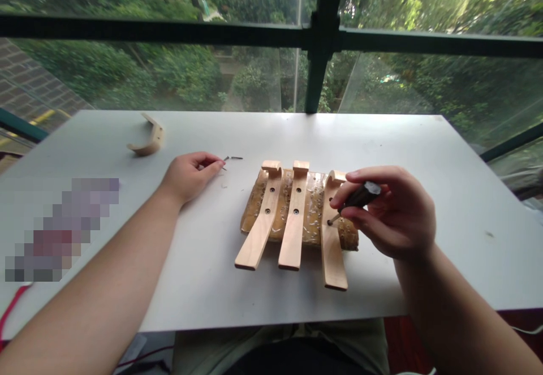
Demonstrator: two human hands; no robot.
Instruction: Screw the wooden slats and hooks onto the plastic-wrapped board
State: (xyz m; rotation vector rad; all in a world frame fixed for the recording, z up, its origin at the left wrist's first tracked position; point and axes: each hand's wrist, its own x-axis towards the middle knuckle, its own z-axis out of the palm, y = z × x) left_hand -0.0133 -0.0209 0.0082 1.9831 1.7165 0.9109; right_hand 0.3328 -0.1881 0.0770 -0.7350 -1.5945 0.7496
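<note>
My right hand is closed around the dark handle of a screwdriver. The tool leans, its tip at the lower hole of the rightmost wooden hook, where a dark screw head shows. That hook lies on a brown board covered in clear film. Two more wooden hooks, the left one and the middle one, lie on the same board, each with two dark screws. Out to the left, my left hand rests on the table, thumb and finger pinched on a small screw. Loose screws lie by the fingertips.
A separate curved wooden hook stands on the white table at the far left. A blurred-out object with a red cable sits at the left. Windows with dark frames rise behind the table's back edge.
</note>
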